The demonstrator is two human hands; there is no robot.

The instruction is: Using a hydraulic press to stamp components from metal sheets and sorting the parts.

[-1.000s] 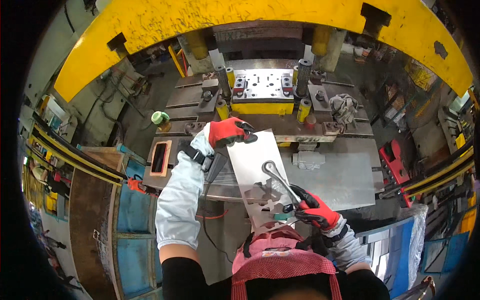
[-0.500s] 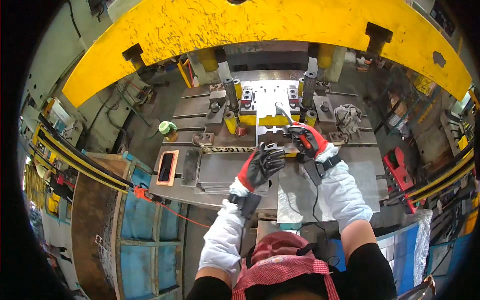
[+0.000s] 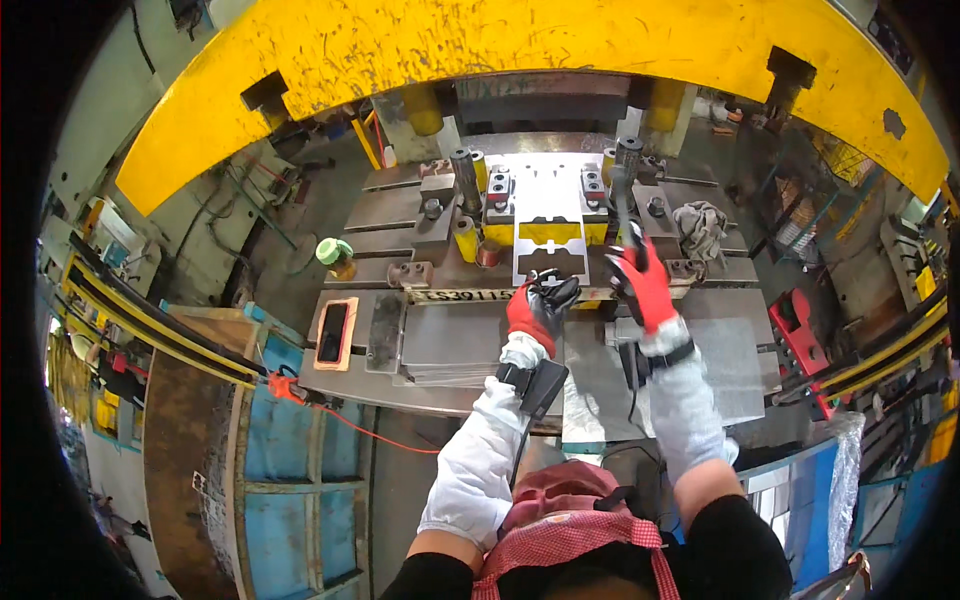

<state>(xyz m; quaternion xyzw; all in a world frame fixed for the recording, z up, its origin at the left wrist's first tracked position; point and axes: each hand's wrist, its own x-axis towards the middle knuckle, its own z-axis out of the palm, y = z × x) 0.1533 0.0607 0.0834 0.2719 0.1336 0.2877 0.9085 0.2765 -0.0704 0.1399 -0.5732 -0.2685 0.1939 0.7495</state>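
Note:
A flat sheet-metal part (image 3: 548, 190) with cut-outs lies across the yellow-sided lower die (image 3: 497, 232). At its near edge, my left hand (image 3: 540, 312), in a red and black glove, has its fingers curled against the metal. My right hand (image 3: 645, 285), gloved alike, is off to the right of the part. From its fingers a grey rod-like tool (image 3: 621, 200) points away from me, smeared by motion; its far end overlaps the right guide post (image 3: 628, 158). The right fingers are partly blurred.
A yellow press beam (image 3: 520, 40) spans the far side. Stacked metal sheets (image 3: 455, 340) lie front left, more sheet metal (image 3: 725, 365) front right. A phone (image 3: 333, 333) and green-capped bottle (image 3: 335, 256) sit left; a grey rag (image 3: 700, 228) lies right of the die.
My right hand has swung the tool from above the part to the right. My left hand has moved right and forward to the part's near edge, its fingers curling.

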